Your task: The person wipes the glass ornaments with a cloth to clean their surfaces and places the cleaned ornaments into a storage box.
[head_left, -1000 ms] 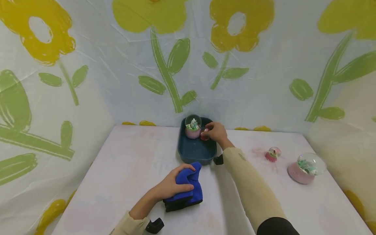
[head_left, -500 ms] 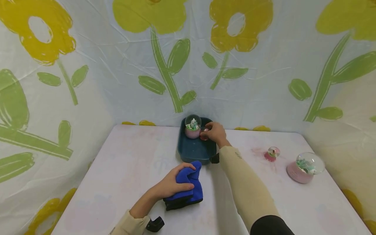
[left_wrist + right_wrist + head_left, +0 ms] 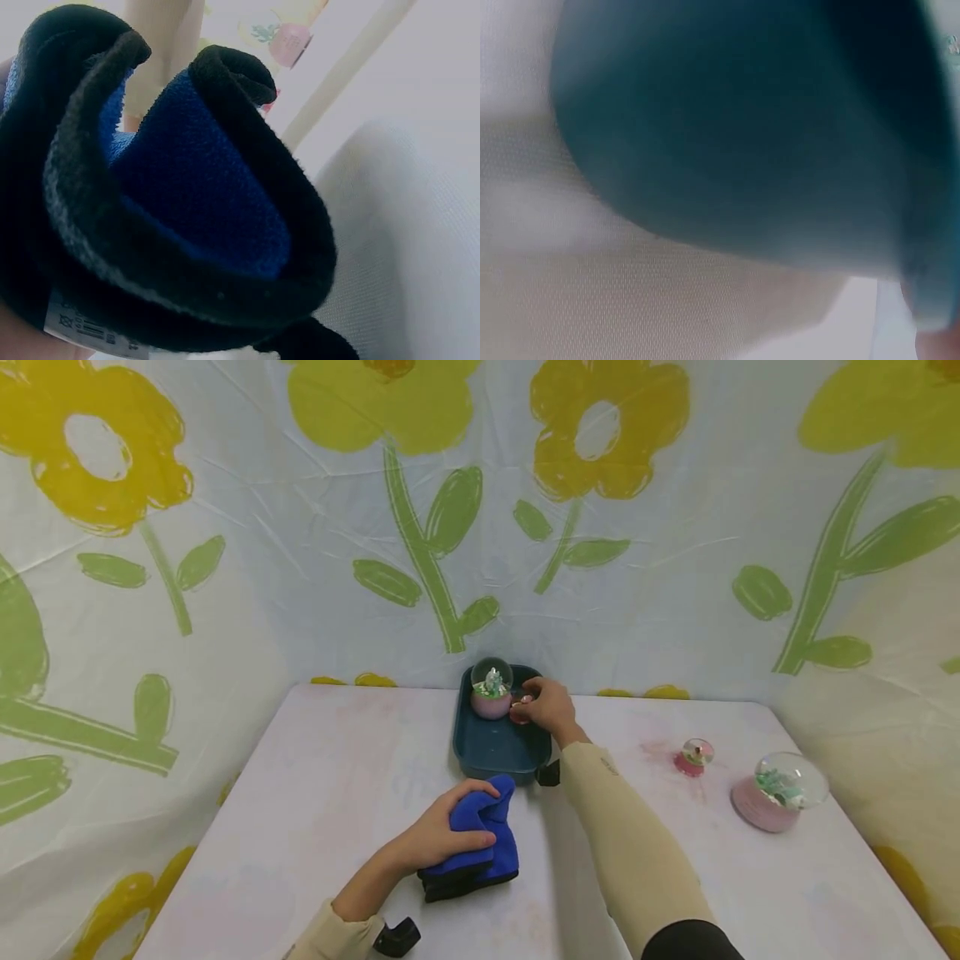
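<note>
Soft head-view light (faint shadow beside the sleeve), the tray in heavy blur in right-wrist view.

cloth: blue, black edging | tray: dark teal | larger globe: pink base | sleeve: beige | backdrop: whitish, yellow flowers, green leaves | tabletop: white, faint pink blotches

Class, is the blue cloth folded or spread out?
Folded: the left hand grips the blue cloth in layers, its dark edges stacked.
</note>
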The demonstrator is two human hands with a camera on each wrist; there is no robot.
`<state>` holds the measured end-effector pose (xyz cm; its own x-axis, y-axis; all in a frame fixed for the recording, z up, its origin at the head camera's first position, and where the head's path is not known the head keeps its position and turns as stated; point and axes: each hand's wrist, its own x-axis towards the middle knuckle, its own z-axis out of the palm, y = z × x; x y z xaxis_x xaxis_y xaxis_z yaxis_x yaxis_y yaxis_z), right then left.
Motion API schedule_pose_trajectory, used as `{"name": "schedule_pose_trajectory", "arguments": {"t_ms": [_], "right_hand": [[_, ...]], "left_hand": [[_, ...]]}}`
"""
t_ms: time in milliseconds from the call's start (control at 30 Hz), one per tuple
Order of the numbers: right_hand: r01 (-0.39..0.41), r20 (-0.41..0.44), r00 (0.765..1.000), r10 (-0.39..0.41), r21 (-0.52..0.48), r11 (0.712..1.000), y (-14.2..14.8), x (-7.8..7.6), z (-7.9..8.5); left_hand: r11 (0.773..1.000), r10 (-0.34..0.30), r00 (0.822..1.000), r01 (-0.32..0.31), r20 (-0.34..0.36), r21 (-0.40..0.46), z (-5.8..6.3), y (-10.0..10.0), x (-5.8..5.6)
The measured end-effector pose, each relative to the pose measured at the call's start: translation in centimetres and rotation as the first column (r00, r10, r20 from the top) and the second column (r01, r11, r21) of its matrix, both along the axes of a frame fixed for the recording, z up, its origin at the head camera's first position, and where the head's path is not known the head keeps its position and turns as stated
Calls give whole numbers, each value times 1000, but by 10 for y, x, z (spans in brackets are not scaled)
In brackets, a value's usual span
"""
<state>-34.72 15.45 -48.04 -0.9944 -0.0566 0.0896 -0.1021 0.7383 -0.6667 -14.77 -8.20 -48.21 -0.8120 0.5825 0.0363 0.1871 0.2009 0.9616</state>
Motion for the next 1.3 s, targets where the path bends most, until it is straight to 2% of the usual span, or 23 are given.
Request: {"name": "schedule_pose_trajectory", "arguments": {"t_ms": [200, 433, 567, 767, 900, 1100, 1300], "right_hand": [[28, -41, 999, -29, -30, 999, 7, 4, 2], [27, -142, 989, -43, -112, 993, 17, 7, 23], [26, -160, 986, -45, -116, 993, 32, 10, 37], [15, -120, 993, -25, -82, 997, 63, 30, 51], [18, -149, 988, -31, -91, 996, 90, 43, 50], [96, -214, 969, -127, -148, 984, 135, 67, 46], [196, -241, 944, -224, -135, 971, 172, 87, 38]], "left_hand": [[1000, 9, 1000, -9, 7, -8, -2, 2, 0], [1000, 17, 1000, -17, 23, -14, -2, 0, 0], [999, 30, 1000, -30, 6, -31, -1, -1, -1], [999, 34, 999, -32, 43, -32, -2, -2, 3], [999, 37, 999, -36, 39, -25, -3, -2, 5], [1000, 13, 999, -13, 38, -19, -2, 3, 4], [1000, -3, 999, 4, 40, -22, -1, 4, 3]]}}
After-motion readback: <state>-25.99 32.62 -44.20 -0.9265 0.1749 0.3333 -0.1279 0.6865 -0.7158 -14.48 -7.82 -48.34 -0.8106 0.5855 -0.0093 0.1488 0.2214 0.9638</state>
